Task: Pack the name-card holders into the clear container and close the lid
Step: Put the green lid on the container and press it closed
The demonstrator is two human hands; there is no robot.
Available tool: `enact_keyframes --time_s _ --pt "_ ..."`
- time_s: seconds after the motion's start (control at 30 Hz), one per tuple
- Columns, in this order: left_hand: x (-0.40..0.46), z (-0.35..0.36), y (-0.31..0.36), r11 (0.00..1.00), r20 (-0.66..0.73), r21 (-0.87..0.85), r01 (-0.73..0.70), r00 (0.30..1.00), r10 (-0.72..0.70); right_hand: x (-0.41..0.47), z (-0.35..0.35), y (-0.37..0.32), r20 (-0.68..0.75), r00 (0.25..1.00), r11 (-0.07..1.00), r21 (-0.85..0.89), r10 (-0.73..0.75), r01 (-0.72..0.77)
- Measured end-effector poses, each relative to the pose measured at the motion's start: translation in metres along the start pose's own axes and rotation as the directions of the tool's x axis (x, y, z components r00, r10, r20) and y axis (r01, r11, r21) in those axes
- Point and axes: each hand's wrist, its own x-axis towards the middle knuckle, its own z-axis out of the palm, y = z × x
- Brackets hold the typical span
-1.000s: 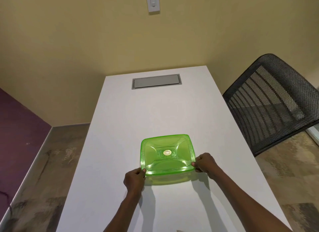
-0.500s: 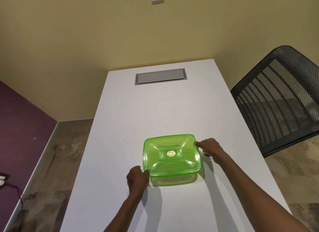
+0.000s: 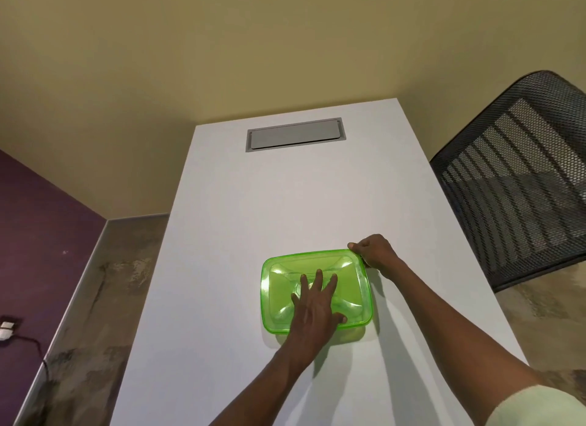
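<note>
A translucent green lid lies on top of the container on the white table; only a green strip of the container shows below the lid's near edge. My left hand lies flat on the middle of the lid, fingers straight and spread. My right hand is at the lid's far right corner, fingers curled and pinching that corner. No name-card holders are visible; the container's inside is hidden under the lid.
A grey cable hatch is set into the table's far end. A black mesh chair stands close to the table's right edge. Wall sockets with a cable sit low on the purple wall at left.
My left hand left the lid's near left corner and now lies flat on the lid's middle. My right hand moved from the near right corner to the far right corner.
</note>
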Motion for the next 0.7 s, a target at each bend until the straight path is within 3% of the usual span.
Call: enact_keyframes --time_s 0.17,0.27,0.37,0.7 --pt "0.012 0.007 0.004 0.993 0.065 0.117 0.02 0.997 -0.028 0.002 -0.002 -0.001 0.087 0.996 0.998 -0.064 -0.023 0.028" --pt "0.016 0.01 0.003 0.99 0.101 0.142 0.022 0.994 -0.037 0.004 0.003 -0.001 0.022 1.0 0.992 -0.125 -0.007 0.01" --pt "0.02 0.012 0.003 0.992 0.133 0.127 0.027 0.99 -0.044 0.004 0.007 0.001 -0.061 0.998 0.992 -0.125 0.015 -0.022" --pt "0.014 0.009 0.004 0.998 0.117 0.069 0.01 0.993 -0.018 0.002 0.006 -0.01 -0.033 0.998 0.972 -0.231 0.044 -0.05"
